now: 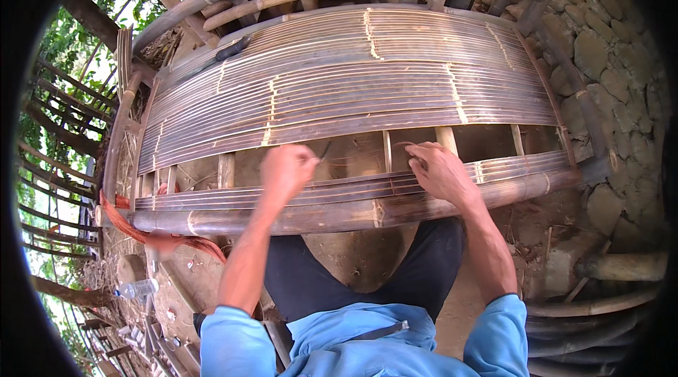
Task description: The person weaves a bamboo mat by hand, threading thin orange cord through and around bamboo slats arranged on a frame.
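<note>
I sit before a bamboo bench (374, 214) whose seat is made of narrow slats. My left hand (288, 167) is closed above the gap between the front slats (318, 192) and the wide slat panel (332, 94). A thin dark piece (325, 149) sticks out beside its fingers, slightly blurred. Over the same gap, to the right, my right hand (441, 171) pinches a thin reddish-brown strand (403, 144). Where the strand runs beyond the fingers is hard to follow. Pale bindings (272, 110) cross the slats in several places.
A reddish-orange bundle of strands (121, 220) hangs over the bench's left end. A dark-handled tool (233, 48) lies on the far left slats. A plastic bottle (138, 289) is on the ground at left. Bamboo poles (628, 267) lie at right, below a stone wall (600, 52).
</note>
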`<state>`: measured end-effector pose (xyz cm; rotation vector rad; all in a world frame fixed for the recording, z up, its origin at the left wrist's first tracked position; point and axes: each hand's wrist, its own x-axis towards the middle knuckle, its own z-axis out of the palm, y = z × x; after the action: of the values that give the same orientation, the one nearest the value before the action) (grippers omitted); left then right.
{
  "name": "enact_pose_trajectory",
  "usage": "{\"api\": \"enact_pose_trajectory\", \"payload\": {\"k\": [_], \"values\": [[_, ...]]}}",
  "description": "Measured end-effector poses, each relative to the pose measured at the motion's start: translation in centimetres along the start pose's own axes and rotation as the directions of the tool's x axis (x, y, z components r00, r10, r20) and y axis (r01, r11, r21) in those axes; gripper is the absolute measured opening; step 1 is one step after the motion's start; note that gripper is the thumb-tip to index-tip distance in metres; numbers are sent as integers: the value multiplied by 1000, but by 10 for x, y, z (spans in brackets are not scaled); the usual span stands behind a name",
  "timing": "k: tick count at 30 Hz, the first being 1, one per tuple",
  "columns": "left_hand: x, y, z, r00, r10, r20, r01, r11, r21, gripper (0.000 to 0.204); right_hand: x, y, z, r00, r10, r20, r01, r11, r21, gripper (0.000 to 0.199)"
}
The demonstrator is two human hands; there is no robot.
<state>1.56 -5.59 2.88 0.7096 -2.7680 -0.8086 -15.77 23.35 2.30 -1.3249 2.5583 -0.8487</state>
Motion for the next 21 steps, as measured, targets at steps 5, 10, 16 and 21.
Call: {"api": "enact_pose_trajectory", "payload": {"k": [5,10,16,21], "values": [[63,38,120,938,2,348,-29,997,72,19,46,2,46,930,283,234,-243,952,-187,38],[68,50,146,936,16,352,48,984,-173,22,52,11,51,855,404,325,-353,913,-205,37],[54,26,74,919,109,380,-8,966,-258,34,4,-5,-8,958,269,98,-285,924,253,24],[37,6,25,926,89,367,0,972,-235,36,-103,9,-68,862,482,-158,109,127,986,16]]}}
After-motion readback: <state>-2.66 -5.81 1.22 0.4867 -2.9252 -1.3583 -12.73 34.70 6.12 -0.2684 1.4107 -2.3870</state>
